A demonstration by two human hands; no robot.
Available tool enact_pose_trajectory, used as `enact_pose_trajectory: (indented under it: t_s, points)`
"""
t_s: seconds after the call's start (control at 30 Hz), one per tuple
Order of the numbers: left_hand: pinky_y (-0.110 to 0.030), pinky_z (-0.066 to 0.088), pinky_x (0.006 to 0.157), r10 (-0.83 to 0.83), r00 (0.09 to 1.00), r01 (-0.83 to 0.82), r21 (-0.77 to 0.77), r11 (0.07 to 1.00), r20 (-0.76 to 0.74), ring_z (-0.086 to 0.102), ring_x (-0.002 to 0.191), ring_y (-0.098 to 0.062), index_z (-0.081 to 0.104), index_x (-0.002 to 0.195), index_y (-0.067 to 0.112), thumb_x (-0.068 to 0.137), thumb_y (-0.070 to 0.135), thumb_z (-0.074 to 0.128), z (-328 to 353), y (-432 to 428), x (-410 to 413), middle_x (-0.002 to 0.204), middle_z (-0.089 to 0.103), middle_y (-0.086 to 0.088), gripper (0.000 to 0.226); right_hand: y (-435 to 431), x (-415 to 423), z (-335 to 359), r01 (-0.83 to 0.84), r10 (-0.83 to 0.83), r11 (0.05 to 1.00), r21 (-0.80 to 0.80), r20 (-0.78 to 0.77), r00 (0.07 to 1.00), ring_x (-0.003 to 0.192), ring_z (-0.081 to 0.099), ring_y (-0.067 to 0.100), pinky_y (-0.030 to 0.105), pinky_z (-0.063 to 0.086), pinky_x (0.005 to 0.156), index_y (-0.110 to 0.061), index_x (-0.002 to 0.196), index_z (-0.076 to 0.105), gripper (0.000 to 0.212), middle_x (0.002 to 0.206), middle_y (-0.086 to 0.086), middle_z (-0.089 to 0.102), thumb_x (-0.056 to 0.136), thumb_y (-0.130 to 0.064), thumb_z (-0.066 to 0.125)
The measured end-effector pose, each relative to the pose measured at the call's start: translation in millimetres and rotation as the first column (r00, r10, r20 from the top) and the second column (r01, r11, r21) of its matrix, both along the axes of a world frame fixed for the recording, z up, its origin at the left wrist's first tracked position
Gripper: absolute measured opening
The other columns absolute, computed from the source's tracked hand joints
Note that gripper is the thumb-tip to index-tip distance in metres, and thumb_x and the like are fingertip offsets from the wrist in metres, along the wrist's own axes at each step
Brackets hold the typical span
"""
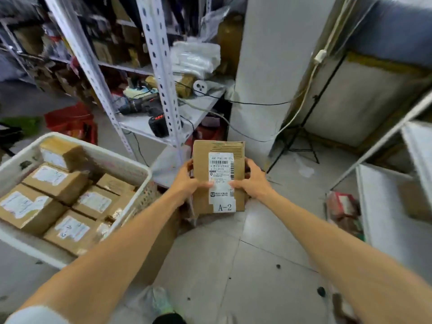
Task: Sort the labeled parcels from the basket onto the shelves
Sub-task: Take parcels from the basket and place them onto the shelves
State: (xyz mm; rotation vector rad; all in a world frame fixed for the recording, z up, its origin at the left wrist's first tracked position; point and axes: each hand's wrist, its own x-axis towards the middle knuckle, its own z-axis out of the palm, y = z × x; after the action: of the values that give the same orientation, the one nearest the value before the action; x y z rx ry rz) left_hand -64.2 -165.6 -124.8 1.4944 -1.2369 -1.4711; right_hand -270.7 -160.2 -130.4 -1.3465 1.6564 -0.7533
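I hold a brown cardboard parcel (201, 160) in front of me, above the tiled floor. Its white shipping label faces up and reads A-2 at the near end. My left hand (188, 180) grips its left edge with the thumb on top. My right hand (253, 181) grips its right edge the same way. To my left stands a white plastic basket (131, 163) holding several labeled brown parcels (56, 181). A white metal shelf unit (161, 73) rises behind the held parcel.
The lower shelf carries a cordless drill (145, 108), a black battery and cables. A white pillar (264, 73) stands ahead. Another white shelf (383, 202) is at the right, with a small red box (342, 204) by it. A red bag (72, 120) lies on the floor.
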Motion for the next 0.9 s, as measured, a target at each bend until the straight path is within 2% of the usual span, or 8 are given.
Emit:
enact_pose_trajectory:
  t_s: [0.17, 0.3, 0.43, 0.5, 0.63, 0.77, 0.83, 0.9]
  points:
    - [-0.03, 0.048, 0.089, -0.226, 0.973, 0.222, -0.094, 0.971, -0.04, 0.056, 0.114, -0.018, 0.037, 0.142, 0.014, 0.057, -0.001, 0.087, 28, -24, -123, 0.125, 0.058, 0.0, 0.099, 29, -109, 34, 0.298, -0.296, 0.95, -0.095, 0.044, 0.954, 0.107, 0.062, 0.019, 0.044, 0.055, 0.09, -0.024, 0.141, 0.038, 0.081, 0.121, -0.002, 0.063, 0.073, -0.006, 0.079]
    - [-0.031, 0.054, 0.083, -0.503, 0.863, 0.485, -0.194, 0.853, -0.049, 0.059, 0.102, -0.014, 0.033, 0.145, 0.018, 0.064, -0.004, 0.082, 66, -27, -235, 0.109, 0.059, 0.005, 0.097, 72, -200, 67, 0.537, -0.533, 0.828, -0.161, 0.07, 0.843, 0.11, 0.062, 0.019, 0.048, 0.053, 0.093, -0.025, 0.144, 0.035, 0.085, 0.124, -0.001, 0.064, 0.074, -0.007, 0.079]
    - [-0.048, 0.052, 0.093, -0.69, 0.723, 0.665, -0.23, 0.71, -0.037, 0.057, 0.11, -0.019, 0.033, 0.145, 0.02, 0.057, 0.007, 0.088, 90, -10, -330, 0.121, 0.058, -0.004, 0.105, 127, -265, 90, 0.76, -0.758, 0.622, -0.19, 0.097, 0.645, 0.104, 0.065, 0.023, 0.052, 0.052, 0.092, -0.026, 0.138, 0.041, 0.081, 0.114, 0.003, 0.068, 0.07, -0.005, 0.079]
    - [-0.046, 0.052, 0.092, -0.746, 0.666, 0.722, -0.223, 0.655, -0.034, 0.057, 0.111, -0.02, 0.037, 0.141, 0.02, 0.053, 0.01, 0.089, 95, 5, -369, 0.122, 0.058, -0.003, 0.103, 154, -284, 97, 0.825, -0.829, 0.535, -0.183, 0.077, 0.554, 0.105, 0.064, 0.024, 0.048, 0.05, 0.096, -0.025, 0.141, 0.038, 0.084, 0.115, 0.005, 0.068, 0.072, -0.003, 0.078]
    - [-0.037, 0.052, 0.089, -0.878, 0.476, 0.855, -0.21, 0.475, -0.051, 0.059, 0.104, -0.017, 0.04, 0.139, 0.015, 0.065, -0.001, 0.082, 93, 38, -431, 0.119, 0.057, 0.002, 0.087, 211, -302, 101, 0.934, -0.949, 0.312, -0.175, 0.0, 0.316, 0.108, 0.06, 0.022, 0.037, 0.047, 0.096, -0.018, 0.149, 0.025, 0.09, 0.116, 0.007, 0.063, 0.077, -0.013, 0.078]
    - [-0.04, 0.055, 0.089, -0.963, 0.265, 0.943, -0.197, 0.269, -0.044, 0.064, 0.103, -0.022, 0.047, 0.135, 0.017, 0.068, 0.001, 0.08, 87, 71, -473, 0.127, 0.058, -0.005, 0.077, 257, -301, 94, 0.983, -0.994, 0.113, -0.143, -0.023, 0.11, 0.103, 0.062, 0.024, 0.035, 0.05, 0.089, -0.014, 0.136, 0.038, 0.07, 0.12, 0.01, 0.063, 0.079, -0.015, 0.077]
    - [-0.032, 0.058, 0.079, -0.985, 0.164, 0.969, -0.176, 0.172, -0.057, 0.065, 0.097, -0.02, 0.05, 0.129, 0.021, 0.073, -0.001, 0.076, 85, 88, -485, 0.122, 0.06, -0.003, 0.066, 274, -296, 90, 0.993, -1.0, 0.014, -0.113, -0.005, 0.013, 0.098, 0.062, 0.022, 0.037, 0.052, 0.089, -0.015, 0.133, 0.04, 0.066, 0.118, 0.01, 0.065, 0.078, -0.015, 0.077]
    - [-0.016, 0.054, 0.059, -0.994, 0.079, 0.986, -0.138, 0.09, -0.08, 0.062, 0.085, -0.014, 0.046, 0.127, 0.03, 0.08, -0.004, 0.069, 84, 102, -492, 0.113, 0.059, -0.001, 0.062, 285, -291, 80, 0.993, -0.996, -0.089, -0.084, 0.033, -0.087, 0.097, 0.064, 0.025, 0.041, 0.053, 0.091, -0.017, 0.129, 0.044, 0.064, 0.114, 0.01, 0.067, 0.076, -0.016, 0.079]
